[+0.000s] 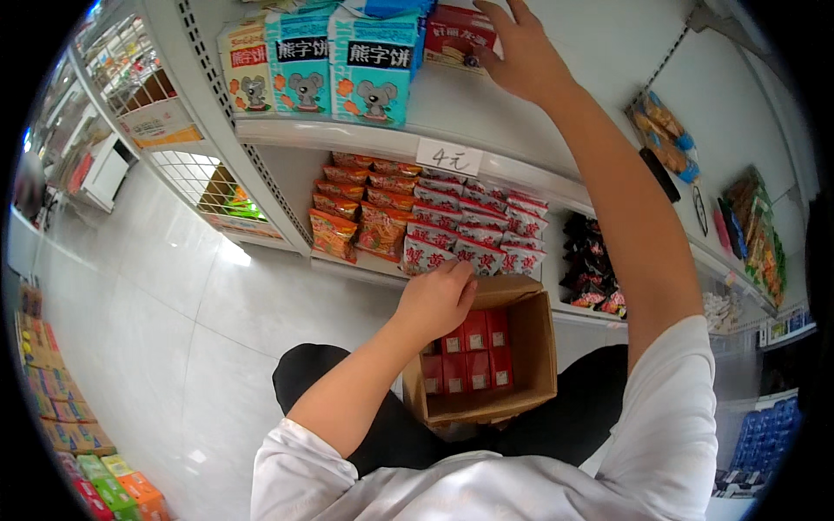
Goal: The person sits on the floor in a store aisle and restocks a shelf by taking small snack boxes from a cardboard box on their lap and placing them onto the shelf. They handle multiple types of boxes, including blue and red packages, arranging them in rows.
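Observation:
On the upper shelf, a red snack box [458,40] stands beside the blue snack packs [371,71]. My right hand [521,55] is at its right end, fingers spread around that end; how firmly they grip is not plain. Lower down, my left hand [440,293] rests at the rim of an open cardboard carton [537,352], fingers curled; whether they hold the flap is hidden. Inside the carton stand several red boxes [477,371] in rows. The carton sits between my knees.
The lower shelf bears orange snack bags [381,231], white and red bags [479,257] and dark packets [586,260]. A handwritten price card [449,157] hangs on the upper shelf's edge. Bread packs [664,137] lie at the right. A wire rack [186,179] stands left.

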Motion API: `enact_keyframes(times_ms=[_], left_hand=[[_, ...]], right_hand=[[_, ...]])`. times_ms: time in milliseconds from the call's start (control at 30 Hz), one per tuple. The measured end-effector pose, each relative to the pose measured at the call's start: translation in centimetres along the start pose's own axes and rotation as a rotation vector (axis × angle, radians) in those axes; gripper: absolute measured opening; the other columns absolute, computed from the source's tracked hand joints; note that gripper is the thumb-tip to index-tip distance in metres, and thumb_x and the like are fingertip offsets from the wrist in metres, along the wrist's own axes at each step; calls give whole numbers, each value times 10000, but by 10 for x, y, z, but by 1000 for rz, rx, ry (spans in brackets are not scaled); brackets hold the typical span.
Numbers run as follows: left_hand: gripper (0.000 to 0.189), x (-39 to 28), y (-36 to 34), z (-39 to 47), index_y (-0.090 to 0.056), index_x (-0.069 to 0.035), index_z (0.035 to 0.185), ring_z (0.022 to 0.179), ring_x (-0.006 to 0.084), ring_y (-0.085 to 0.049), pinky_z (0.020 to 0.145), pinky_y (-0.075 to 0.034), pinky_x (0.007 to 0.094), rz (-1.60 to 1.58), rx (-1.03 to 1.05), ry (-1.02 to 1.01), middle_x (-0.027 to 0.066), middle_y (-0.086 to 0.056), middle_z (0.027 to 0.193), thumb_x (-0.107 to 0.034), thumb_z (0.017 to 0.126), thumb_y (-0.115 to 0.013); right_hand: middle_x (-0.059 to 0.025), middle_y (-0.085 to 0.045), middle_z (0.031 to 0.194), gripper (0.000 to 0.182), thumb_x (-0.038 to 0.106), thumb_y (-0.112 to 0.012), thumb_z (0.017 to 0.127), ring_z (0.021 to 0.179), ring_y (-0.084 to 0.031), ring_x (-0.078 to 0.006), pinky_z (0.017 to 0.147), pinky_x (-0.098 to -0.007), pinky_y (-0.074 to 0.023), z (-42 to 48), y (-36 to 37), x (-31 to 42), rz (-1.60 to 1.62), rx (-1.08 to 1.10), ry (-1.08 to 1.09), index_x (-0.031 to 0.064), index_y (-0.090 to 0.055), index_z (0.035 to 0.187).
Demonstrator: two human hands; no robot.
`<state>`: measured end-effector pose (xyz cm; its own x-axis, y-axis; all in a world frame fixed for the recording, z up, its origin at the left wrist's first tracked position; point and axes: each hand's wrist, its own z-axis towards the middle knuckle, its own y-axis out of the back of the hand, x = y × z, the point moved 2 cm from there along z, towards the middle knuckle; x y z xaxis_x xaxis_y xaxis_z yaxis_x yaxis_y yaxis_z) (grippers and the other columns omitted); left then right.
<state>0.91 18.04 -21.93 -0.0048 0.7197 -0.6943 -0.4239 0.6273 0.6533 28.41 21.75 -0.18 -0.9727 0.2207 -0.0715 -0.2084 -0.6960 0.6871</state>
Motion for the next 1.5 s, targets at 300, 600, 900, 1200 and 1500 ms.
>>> enact_keyframes(times_ms=[300, 600, 900, 1200, 1500], left_hand=[[219, -12, -11, -20, -610, -119, 1211, 800, 475, -690, 700, -538, 583, 144, 271, 131, 240, -705, 810, -152, 996, -588], [402, 0, -66, -44, -555, -70, 1351, 980, 438, -709, 801, -576, 556, 292, 539, 72, 242, -712, 1106, -164, 963, -597], [448, 27, -133, -57, -636, -40, 1288, 1141, 418, -686, 958, -564, 527, 516, 935, 339, 244, -701, 1219, -368, 984, -598], [936, 164, -286, -78, -249, 11, 1633, 1517, 478, -307, 1221, -317, 538, 474, 1021, 765, 306, -228, 1674, -480, 939, -641], [1284, 97, -293, -74, 150, -69, 1665, 1579, 482, -164, 1226, -172, 698, 452, 549, 1289, 259, 35, 1744, -688, 888, -664]], right_hand=[[-175, -747, 1123, 246, 60, -721, 873, 1060, -709, -406, 968, -448, -564, -273, 101, 84, 502, 395, -151, 11, -725, 1114], [-300, -370, 1603, 542, 218, -727, 933, 1308, -568, -479, 1108, -502, -482, -411, 55, 53, 342, 946, -464, 41, -592, 1426], [-311, -460, 1478, 613, 270, -728, 949, 1131, -672, -475, 933, -520, -586, -398, 61, 52, 359, 1111, -541, 116, -513, 1503], [-323, -493, 1399, 632, 292, -749, 925, 1043, -702, -458, 873, -522, -599, -405, 59, 55, 309, 1119, -482, 115, -512, 1484], [-305, -474, 1434, 595, 299, -760, 923, 1055, -706, -439, 890, -519, -601, -405, 62, 56, 290, 1145, -487, 87, -553, 1439]])
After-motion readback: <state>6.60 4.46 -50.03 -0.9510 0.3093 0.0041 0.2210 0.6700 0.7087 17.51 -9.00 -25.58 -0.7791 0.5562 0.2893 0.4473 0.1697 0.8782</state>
